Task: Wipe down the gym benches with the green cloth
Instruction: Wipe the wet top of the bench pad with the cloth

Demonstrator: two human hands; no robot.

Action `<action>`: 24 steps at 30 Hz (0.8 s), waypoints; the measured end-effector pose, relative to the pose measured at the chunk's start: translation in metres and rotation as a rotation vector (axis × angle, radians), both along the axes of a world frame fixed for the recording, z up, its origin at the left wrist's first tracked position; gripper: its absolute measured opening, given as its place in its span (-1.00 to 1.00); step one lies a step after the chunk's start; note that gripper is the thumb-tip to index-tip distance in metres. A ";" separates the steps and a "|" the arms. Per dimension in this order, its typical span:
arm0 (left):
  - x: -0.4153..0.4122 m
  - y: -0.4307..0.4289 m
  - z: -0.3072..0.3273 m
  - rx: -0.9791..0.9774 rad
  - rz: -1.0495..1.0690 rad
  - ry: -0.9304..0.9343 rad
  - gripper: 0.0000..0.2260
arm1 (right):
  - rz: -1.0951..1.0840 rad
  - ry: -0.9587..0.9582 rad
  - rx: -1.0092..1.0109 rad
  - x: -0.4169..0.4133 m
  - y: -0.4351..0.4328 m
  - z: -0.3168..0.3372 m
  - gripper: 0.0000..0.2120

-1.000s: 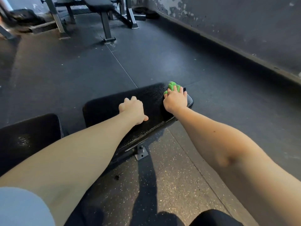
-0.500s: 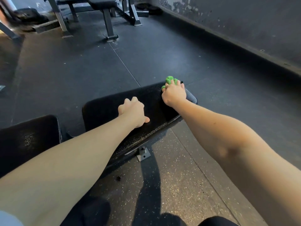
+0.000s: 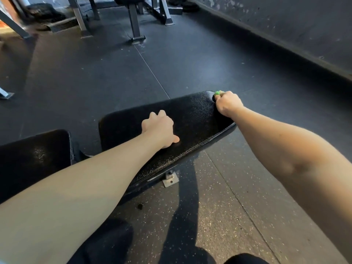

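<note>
**Mid-wipe at the far corner of the first surface**

Bunches the green cloth (image 3: 217,92) under the right hand (image 3: 227,104), fingers curled round it, at the far right corner of the near bench surface (image 3: 190,113). Props on the left hand (image 3: 159,130), a fist holding nothing, mid-pad. Probably leaves the adjoining pad (image 3: 34,155) and the far bench (image 3: 134,20) to wipe.

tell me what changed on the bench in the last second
The right hand pushed the green cloth out to the far right corner of the bench pad; only a sliver of cloth shows now. The left hand stayed resting on the pad, holding nothing.
</note>
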State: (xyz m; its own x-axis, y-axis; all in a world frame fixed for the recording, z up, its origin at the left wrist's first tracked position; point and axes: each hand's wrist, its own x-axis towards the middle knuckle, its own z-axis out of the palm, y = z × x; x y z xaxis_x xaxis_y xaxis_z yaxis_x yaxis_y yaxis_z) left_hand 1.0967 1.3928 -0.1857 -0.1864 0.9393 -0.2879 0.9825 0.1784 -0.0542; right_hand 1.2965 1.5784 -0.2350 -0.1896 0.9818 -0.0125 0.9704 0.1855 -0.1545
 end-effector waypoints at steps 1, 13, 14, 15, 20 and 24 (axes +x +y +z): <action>0.001 0.000 0.000 0.005 0.002 0.001 -0.38 | 0.011 0.040 -0.015 -0.004 -0.001 0.000 -0.59; 0.002 -0.003 -0.001 0.001 -0.009 0.001 -0.42 | 0.353 0.067 -0.060 -0.072 -0.039 0.008 -0.56; 0.001 -0.003 -0.001 0.005 -0.010 -0.001 -0.41 | 0.289 0.054 -0.053 -0.055 -0.031 0.008 -0.55; 0.001 -0.002 -0.001 0.010 -0.009 0.006 -0.40 | 0.232 0.057 -0.055 -0.041 -0.026 0.007 -0.55; 0.001 -0.005 -0.008 0.024 -0.029 0.061 -0.42 | 0.039 0.134 -0.006 -0.015 -0.038 0.000 -0.58; -0.001 -0.008 -0.010 0.056 -0.041 0.039 -0.48 | -0.027 0.120 0.082 -0.011 -0.072 -0.009 -0.53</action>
State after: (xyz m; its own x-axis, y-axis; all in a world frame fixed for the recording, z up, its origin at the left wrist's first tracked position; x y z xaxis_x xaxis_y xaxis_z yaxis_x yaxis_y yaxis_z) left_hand 1.0952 1.3853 -0.1960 -0.1572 0.9608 -0.2282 0.9864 0.1415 -0.0838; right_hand 1.2851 1.5063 -0.2443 -0.1581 0.9834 0.0889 0.9507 0.1759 -0.2555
